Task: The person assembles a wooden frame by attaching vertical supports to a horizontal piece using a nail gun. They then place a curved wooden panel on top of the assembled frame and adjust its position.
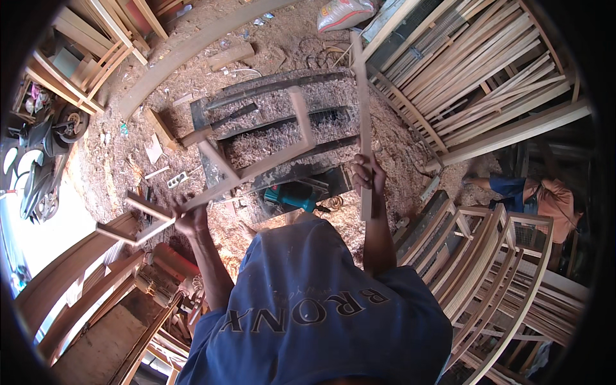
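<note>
My left hand [190,221] is closed round the lower end of a wooden frame [273,162], a pale piece with several short arms sticking out from its long rail. The frame slants up and right over a dark slatted stand [282,83]. My right hand [367,174] grips a long straight wooden bar [362,90], held nearly upright in the view. The bar and the frame are apart. Between my two arms, a green power tool [290,196] lies at the stand's near edge. Wood shavings fill the gaps between the slats.
Thin wooden strips [481,70] are piled at the upper right. Curved slatted frames [487,269] stand at the lower right, near another person [552,202] in orange. A motorcycle [38,163] is at the left. A curved board [173,54] and a sack [345,14] lie beyond the stand.
</note>
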The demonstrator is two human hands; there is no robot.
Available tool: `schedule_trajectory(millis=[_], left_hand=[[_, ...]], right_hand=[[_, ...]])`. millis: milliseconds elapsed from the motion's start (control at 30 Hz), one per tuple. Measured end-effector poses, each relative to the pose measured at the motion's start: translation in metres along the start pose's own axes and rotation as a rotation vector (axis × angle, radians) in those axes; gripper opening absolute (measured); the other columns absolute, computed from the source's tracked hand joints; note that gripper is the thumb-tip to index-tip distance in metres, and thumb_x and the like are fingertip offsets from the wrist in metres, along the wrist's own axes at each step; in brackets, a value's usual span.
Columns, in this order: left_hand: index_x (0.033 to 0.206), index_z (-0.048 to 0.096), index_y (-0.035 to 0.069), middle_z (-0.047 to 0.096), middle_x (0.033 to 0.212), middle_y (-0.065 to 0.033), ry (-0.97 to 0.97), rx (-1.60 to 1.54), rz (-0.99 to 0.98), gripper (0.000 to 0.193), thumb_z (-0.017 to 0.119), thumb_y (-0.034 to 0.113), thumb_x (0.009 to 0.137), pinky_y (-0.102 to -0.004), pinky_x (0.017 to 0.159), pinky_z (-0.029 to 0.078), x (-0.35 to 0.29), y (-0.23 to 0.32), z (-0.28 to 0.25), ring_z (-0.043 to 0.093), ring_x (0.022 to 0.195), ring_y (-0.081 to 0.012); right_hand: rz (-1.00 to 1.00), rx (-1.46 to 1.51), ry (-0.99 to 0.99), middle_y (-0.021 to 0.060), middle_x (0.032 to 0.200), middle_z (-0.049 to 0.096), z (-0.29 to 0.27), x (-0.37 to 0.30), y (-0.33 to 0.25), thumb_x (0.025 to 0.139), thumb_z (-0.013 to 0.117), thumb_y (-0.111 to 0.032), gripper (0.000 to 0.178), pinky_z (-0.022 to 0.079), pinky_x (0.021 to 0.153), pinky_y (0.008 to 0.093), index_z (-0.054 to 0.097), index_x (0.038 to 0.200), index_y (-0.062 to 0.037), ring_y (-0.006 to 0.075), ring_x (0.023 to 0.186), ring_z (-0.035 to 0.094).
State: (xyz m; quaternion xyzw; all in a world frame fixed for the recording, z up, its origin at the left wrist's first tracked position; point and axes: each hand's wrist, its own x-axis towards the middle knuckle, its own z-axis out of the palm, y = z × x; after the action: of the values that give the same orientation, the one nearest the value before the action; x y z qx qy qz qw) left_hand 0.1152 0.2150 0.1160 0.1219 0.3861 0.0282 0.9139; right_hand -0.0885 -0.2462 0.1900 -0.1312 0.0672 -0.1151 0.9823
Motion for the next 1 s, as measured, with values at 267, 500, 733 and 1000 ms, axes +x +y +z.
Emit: schedule_trajectory(millis=[267, 500, 733, 1000], left_hand=[[0.142, 0.051, 0.025, 0.061, 0.117, -0.0021, -0.362, 0.020, -0.276, 0.048, 0.065, 0.024, 0.096, -0.0662, 0.109, 0.039, 0.050, -0.151, 0.015, 0.062, 0.102, -0.0224], [0.146, 0.038, 0.023, 0.059, 0.126, -0.0023, -0.344, 0.102, -0.296, 0.045, 0.052, 0.020, 0.103, -0.0763, 0.112, 0.030, 0.054, -0.244, 0.047, 0.056, 0.125, -0.0255], [0.161, 0.020, 0.031, 0.042, 0.158, 0.0059, -0.412, 0.048, -0.406, 0.087, 0.052, -0.007, 0.091, -0.0727, 0.115, 0.026, 0.058, -0.307, 0.040, 0.050, 0.135, -0.0212], [0.161, 0.022, 0.030, 0.044, 0.157, 0.0033, -0.215, 0.145, -0.401, 0.059, 0.038, 0.011, 0.107, -0.0686, 0.116, 0.026, 0.082, -0.326, 0.009, 0.046, 0.139, -0.0168]], right_hand=[[-0.252, -0.740, 0.700, -0.0032, 0.067, 0.046, 0.001, -0.036, -0.031, 0.096, 0.070, -0.026, 0.029, 0.028, 0.036, 0.0238, 0.057, 0.117, -0.0125, 0.0059, 0.045, 0.040], [-0.208, -0.907, 0.848, -0.0029, 0.062, 0.045, 0.002, -0.030, -0.032, 0.093, 0.074, -0.020, 0.023, 0.029, 0.035, 0.0254, 0.057, 0.105, -0.0103, 0.0074, 0.041, 0.041], [-0.155, -0.938, 0.789, -0.0028, 0.060, 0.043, 0.001, -0.022, -0.038, 0.093, 0.075, -0.020, 0.025, 0.025, 0.033, 0.0265, 0.058, 0.106, -0.0074, 0.0078, 0.037, 0.039], [-0.294, -0.914, 0.908, -0.0022, 0.060, 0.042, -0.007, -0.027, -0.047, 0.094, 0.072, -0.018, 0.022, 0.026, 0.032, 0.0269, 0.059, 0.106, -0.0050, 0.0081, 0.038, 0.040]])
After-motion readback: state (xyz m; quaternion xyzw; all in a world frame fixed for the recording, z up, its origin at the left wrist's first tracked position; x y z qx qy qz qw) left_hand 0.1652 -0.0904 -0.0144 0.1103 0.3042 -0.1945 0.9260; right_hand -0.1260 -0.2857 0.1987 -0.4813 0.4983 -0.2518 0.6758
